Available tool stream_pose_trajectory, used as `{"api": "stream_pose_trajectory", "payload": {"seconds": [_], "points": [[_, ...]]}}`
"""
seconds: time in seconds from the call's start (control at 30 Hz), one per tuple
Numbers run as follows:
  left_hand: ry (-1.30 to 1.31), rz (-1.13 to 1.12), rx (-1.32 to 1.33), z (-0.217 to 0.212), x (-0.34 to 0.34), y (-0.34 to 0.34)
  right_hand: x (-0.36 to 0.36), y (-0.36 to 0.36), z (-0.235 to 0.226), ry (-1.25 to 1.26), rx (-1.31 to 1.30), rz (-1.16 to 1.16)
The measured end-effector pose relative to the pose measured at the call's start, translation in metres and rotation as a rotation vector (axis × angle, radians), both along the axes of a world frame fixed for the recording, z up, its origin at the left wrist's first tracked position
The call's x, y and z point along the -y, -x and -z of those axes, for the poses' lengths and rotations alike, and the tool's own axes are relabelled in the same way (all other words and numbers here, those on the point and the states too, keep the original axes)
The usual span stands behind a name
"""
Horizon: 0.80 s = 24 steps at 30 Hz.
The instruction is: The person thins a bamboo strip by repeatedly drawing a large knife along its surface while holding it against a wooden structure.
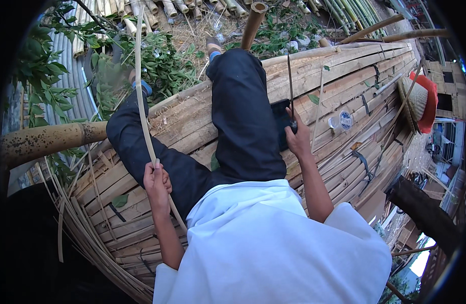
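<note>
Left hand (157, 182) grips bamboo strip (141, 96) beside platform edge (86, 238)

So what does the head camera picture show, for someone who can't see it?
A person sits on a platform of bamboo slats, legs stretched out. The left hand grips a long thin bamboo strip; the right hand holds a knife upright. A straw hat lies nearby.

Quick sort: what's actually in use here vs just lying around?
In use:
- long thin pale bamboo strip, gripped by left hand
- slim dark-bladed knife, upright in right hand

Lying about:
- woven straw hat with red lining
- small round white-lidded container
- thick brown bamboo pole
- stacked split-bamboo platform
</note>
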<state>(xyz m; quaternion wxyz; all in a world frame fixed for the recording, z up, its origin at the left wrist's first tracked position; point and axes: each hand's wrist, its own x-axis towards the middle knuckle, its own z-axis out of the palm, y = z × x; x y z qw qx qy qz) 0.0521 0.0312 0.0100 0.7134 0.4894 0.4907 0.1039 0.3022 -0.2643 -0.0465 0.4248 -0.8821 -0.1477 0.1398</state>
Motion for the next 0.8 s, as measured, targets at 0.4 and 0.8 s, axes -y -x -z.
{"api": "stream_pose_trajectory", "payload": {"seconds": [0.4,0.8], "points": [[-0.003,0.01,-0.019,-0.001,0.001,-0.002,0.002,-0.002,0.005,-0.083,0.007,0.043],[-0.013,0.039,-0.019,-0.004,-0.005,-0.006,0.002,-0.01,-0.003,-0.276,-0.068,0.217]]}}
